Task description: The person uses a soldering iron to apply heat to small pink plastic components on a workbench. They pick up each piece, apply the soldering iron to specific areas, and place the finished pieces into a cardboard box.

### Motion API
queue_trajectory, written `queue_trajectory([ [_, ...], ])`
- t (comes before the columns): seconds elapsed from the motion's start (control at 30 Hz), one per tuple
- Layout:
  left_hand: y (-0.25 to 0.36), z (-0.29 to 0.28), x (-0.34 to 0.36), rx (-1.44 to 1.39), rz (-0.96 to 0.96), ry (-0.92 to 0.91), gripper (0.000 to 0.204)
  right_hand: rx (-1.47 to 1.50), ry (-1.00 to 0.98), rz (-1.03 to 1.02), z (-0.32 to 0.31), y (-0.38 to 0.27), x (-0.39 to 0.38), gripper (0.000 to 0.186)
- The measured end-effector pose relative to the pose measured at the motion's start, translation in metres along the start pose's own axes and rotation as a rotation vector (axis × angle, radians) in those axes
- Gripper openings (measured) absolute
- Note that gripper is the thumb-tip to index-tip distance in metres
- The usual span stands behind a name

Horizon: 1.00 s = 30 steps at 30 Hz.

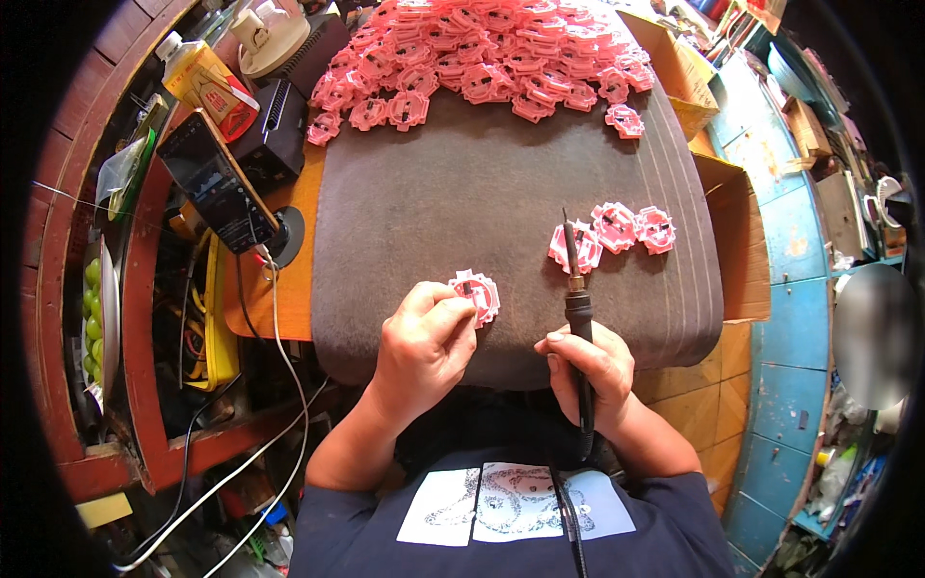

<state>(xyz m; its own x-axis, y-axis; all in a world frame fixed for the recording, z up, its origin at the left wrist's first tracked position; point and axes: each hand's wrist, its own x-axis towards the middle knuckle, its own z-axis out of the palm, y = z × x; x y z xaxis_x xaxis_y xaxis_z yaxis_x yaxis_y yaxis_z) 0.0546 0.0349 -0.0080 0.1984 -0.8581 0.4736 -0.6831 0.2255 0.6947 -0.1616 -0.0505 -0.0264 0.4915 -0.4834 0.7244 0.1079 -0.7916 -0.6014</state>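
Note:
My left hand (424,337) is closed, its thumb and fingers pinched at the edge of a pink plastic part (485,297) that has a small black piece on it. Whether the fingers also grip something smaller there is hidden. In my right hand (595,368) is a soldering iron (579,318) with a black handle, its thin tip pointing away from me. Just beyond the iron lie three similar pink parts in a short row, the nearest one (590,252) partly behind the iron's shaft.
A big heap of pink parts (482,67) covers the far end of the brown cloth-topped table (434,183). At left, a phone (220,183) leans on a stand with a white cable hanging from it. Cardboard boxes (732,231) stand along the right edge. The iron's cord crosses my shirt.

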Motion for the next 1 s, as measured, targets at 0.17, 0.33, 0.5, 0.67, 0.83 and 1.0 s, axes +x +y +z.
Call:
queue_trajectory([
  [0.17, -0.002, 0.001, -0.006, -0.035, -0.023, 0.026, 0.018, -0.005, 0.033, 0.021, -0.013, -0.002, -0.007, 0.045],
  [0.33, 0.000, -0.006, -0.017, 0.103, -0.009, 0.122, 0.035, 0.011, 0.083, 0.019, -0.037, -0.004, -0.018, 0.042],
  [0.5, 0.019, 0.036, 0.016, 0.437, -0.027, -0.145, 0.095, -0.045, 0.156, -0.009, -0.074, -0.009, -0.027, 0.044],
  [0.67, 0.044, 0.114, 0.070, 0.597, 0.094, -0.206, 0.099, -0.157, 0.262, 0.037, -0.113, -0.012, -0.057, 0.038],
  [0.83, 0.081, 0.213, 0.134, 0.594, 0.164, -0.316, 0.093, -0.292, 0.365, 0.106, -0.149, -0.022, -0.087, 0.034],
  [1.0, 0.100, 0.284, 0.178, -0.109, 0.348, -0.087, 0.069, -0.269, 0.464, 0.107, -0.141, -0.017, -0.095, 0.034],
])
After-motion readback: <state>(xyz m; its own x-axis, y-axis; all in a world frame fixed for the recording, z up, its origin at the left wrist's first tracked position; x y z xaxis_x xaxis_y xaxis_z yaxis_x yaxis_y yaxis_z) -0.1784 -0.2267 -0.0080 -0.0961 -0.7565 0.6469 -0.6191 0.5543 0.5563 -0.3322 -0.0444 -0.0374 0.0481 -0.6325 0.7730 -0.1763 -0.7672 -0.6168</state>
